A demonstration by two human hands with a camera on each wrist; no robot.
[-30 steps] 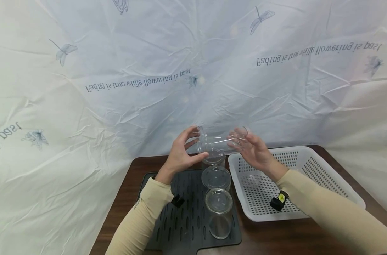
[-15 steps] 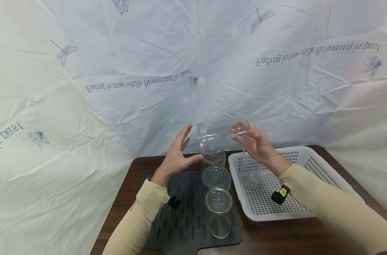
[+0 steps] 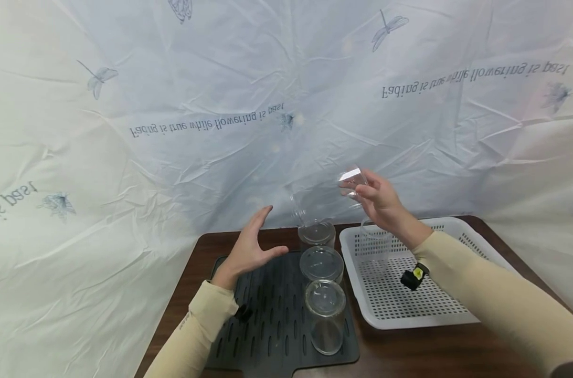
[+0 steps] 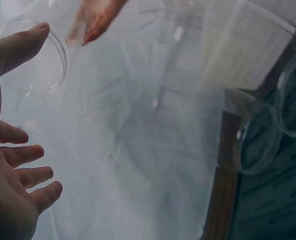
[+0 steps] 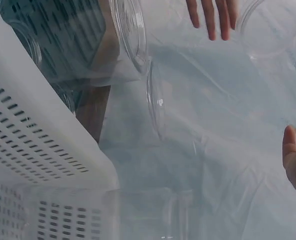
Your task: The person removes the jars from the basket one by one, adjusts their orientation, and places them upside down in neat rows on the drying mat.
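My right hand (image 3: 383, 205) grips the base end of a clear jar (image 3: 321, 202), held in the air on a tilt with its mouth toward the left. Off to the jar's lower left, my left hand (image 3: 248, 249) is apart from it, thumb and fingers spread with nothing between them. In the left wrist view the left fingers (image 4: 25, 155) are spread, and the jar's round rim (image 4: 63, 60) shows behind the thumb. Below the held jar, several clear jars stand in a row along the right side of a dark grey slotted mat (image 3: 267, 331), the front one (image 3: 326, 336) nearest me.
A white perforated basket (image 3: 385, 321) sits right of the mat, with another clear jar (image 3: 375, 247) inside at its left back. Both mat and basket lie on a dark brown wooden table (image 3: 173, 310). A pale printed sheet (image 3: 197, 173) hangs behind the table.
My left hand has let go of the jar's mouth end and moved left and down. My right hand has raised its end of the jar slightly, tilting it more.
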